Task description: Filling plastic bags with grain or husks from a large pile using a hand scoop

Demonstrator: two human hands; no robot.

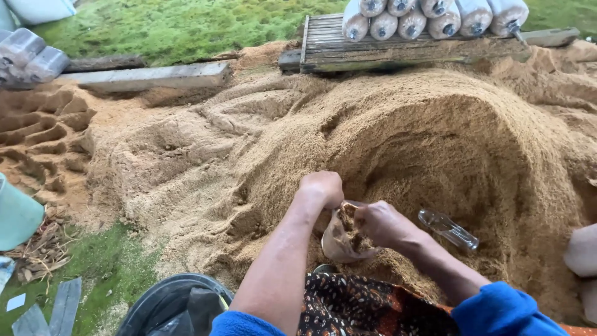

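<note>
Head view: left hand [322,188] and right hand [380,224] pinch a clear bag [339,239]; white cylindrical packages [429,17] stacked behind.

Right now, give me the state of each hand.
Left hand: closed, gripping the rim of the clear plastic bag of sawdust.
Right hand: closed on the same bag.

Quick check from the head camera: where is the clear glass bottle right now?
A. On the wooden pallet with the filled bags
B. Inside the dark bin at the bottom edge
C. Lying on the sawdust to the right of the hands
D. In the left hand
C: the clear bottle lies on its side on the sawdust pile, just right of the right hand, while both hands work at the small plastic bag.
</note>
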